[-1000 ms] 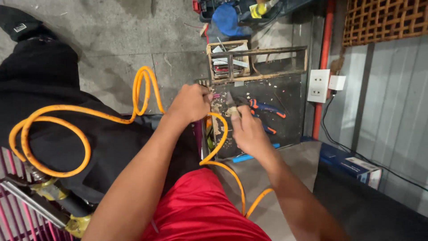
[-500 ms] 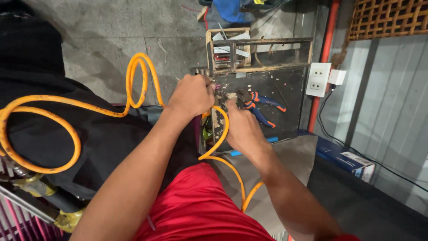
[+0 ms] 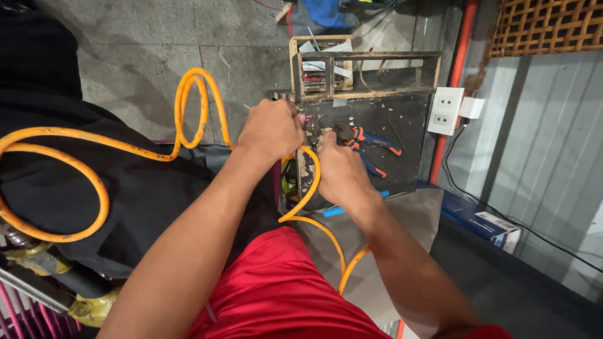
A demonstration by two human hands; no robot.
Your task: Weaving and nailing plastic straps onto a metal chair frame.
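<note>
While both of my hands are bunched close together over the dark tabletop (image 3: 377, 119), my left hand (image 3: 271, 129) is curled into a fist, knuckles up, and my right hand (image 3: 338, 171) is closed too, its fingers folded under so that I cannot tell exactly what they pinch. Between the two fists sits some small piece, too hidden by my fingers to make out. An orange hose (image 3: 188, 103) runs up to that same spot: it curves under my left hand, passes between the hands and drops toward my red shorts (image 3: 276, 295), and whether my left hand actually grips it I cannot tell, though it lies right against it. On the other side the hose rises in a tall loop just beside my left wrist and then sweeps in a wide ring over a black cloth (image 3: 138, 194) to my left.

Just beyond my right hand lie pliers with blue and orange handles (image 3: 370, 141), flat on the dark tabletop, jaws pointing toward my fingers. A blue stick-like thing (image 3: 342, 208) lies near my right wrist. Farther out stands a small wooden rack (image 3: 352, 69) with odds and ends inside. A white wall socket (image 3: 445, 110) hangs on the grey panelled wall beside a red pipe (image 3: 455, 69), and a blue box (image 3: 483, 220) rests on the floor below it.
</note>
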